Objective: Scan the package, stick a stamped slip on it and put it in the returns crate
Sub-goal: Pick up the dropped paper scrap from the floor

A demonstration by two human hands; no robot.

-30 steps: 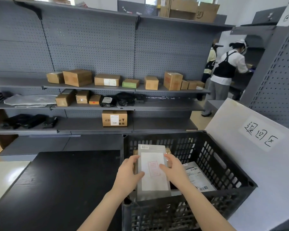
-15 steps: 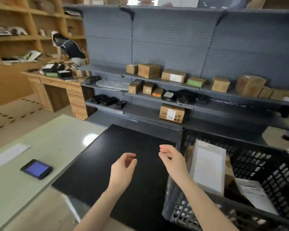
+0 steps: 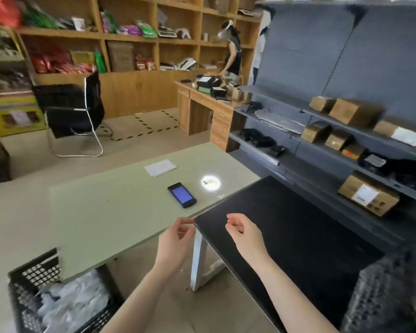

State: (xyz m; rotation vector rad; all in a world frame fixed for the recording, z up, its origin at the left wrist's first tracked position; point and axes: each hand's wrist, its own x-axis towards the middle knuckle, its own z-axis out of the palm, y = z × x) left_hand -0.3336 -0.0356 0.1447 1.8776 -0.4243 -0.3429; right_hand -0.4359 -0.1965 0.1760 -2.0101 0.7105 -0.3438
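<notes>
My left hand (image 3: 175, 243) and my right hand (image 3: 244, 234) hover empty in front of me, fingers loosely curled and apart. The left one hangs over the gap between the pale green table (image 3: 111, 212) and the black table (image 3: 293, 236); the right one is over the black table's near-left corner. A handheld scanner (image 3: 181, 194) with a lit blue screen lies on the green table, beyond my left hand. A stack of white slips (image 3: 160, 167) lies farther back. Only a blurred corner of the black returns crate (image 3: 389, 294) shows at the lower right; the package is out of view.
A second black crate (image 3: 34, 284) holding white plastic bags stands on the floor at the lower left. Grey shelving (image 3: 322, 150) with cardboard boxes runs along the right. A black chair (image 3: 70, 109), a wooden desk (image 3: 202, 104) and a person (image 3: 232, 56) are farther back.
My hands let go of the package in the returns crate and drew back empty. My view swung left, away from the crate, toward the green table with the scanner.
</notes>
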